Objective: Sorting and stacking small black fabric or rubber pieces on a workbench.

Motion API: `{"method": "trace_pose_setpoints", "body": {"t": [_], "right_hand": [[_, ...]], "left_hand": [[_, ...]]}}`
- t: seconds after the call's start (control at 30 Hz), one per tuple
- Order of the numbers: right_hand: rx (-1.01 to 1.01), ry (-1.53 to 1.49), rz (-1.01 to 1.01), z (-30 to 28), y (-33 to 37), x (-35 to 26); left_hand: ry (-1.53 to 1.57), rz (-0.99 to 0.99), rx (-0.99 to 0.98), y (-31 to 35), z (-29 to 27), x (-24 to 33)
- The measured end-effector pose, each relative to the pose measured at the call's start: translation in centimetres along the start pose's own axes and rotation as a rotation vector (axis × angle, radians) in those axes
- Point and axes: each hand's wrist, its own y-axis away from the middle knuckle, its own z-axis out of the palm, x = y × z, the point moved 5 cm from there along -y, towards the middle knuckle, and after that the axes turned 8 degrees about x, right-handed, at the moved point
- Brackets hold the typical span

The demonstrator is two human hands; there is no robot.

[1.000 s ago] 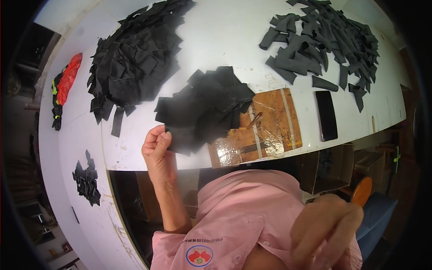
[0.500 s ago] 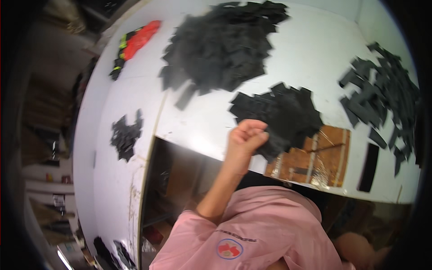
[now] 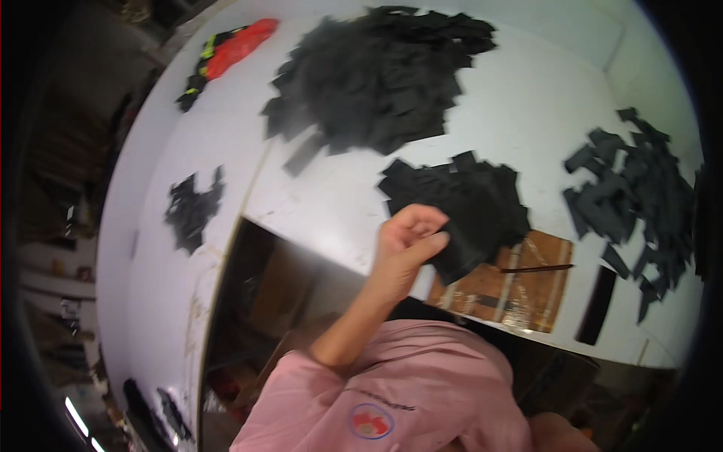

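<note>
My left hand (image 3: 409, 245) reaches over the table's front edge, fingers curled and thumb drawn toward them. At its fingertips is the edge of a smooth black fabric piece (image 3: 471, 245), which seems to be pinched there. Beneath and behind that piece lies a medium heap of black fabric pieces (image 3: 422, 181). A brown board (image 3: 553, 301) with clear tape sits just right of the heap, and a thin dark stick (image 3: 538, 268) lies across it. My right hand does not show; only a bit of bare skin appears at the lower right.
A large black fabric pile (image 3: 369, 90) covers the far middle of the white table. Black strips (image 3: 633, 188) are heaped at the right, near a single long black strip (image 3: 597, 305). Leftward lie a small black pile (image 3: 192, 211) and a red plastic bag (image 3: 245, 47).
The whole view has shifted and turned slightly. The smooth black piece at my left fingertips has come nearer the table's front edge, and the stick on the board lies more level.
</note>
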Motion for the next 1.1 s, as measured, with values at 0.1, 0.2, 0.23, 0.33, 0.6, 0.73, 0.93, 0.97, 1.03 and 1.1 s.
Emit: {"method": "trace_pose_setpoints", "body": {"t": [0.1,0.2,0.23,0.33,0.6,0.73,0.93,0.97,1.03,1.1], "right_hand": [[0.063,0.297,0.086,-1.4,1.9,0.3],[0.31,0.328,0.354,-1.3,4.8,1.0],[0.524,0.184,0.552,-1.5,6.2,3.4],[0.832,-0.484,0.794,-1.0,6.8,5.9],[0.758,-0.073,0.746,-2.6,6.2,6.3],[0.806,0.392,0.55,-3.5,6.5,6.2],[0.8,0.744,0.42,-4.4,6.7,5.9],[0.8,0.74,0.423,-4.5,6.8,6.1],[0.763,0.81,0.339,-4.4,6.8,6.1],[0.74,0.84,0.294,-4.5,7.1,6.5]], "left_hand": [[0.065,-0.063,-0.146,0.4,0.2,-0.7],[0.178,-0.139,-0.256,2.0,1.2,-0.9],[0.219,-0.201,-0.303,2.4,2.0,-1.5],[0.05,-0.153,-0.386,3.1,3.1,-2.7],[-0.311,-0.151,-0.186,3.7,4.5,-5.3],[-0.522,-0.018,-0.02,4.1,5.5,-6.4],[-0.689,0.138,-0.078,5.4,7.1,-5.1],[-0.612,0.049,-0.116,5.5,7.4,-5.3],[-0.537,-0.042,-0.149,5.5,7.9,-5.3],[-0.464,-0.16,-0.16,5.2,8.2,-5.7]]}}
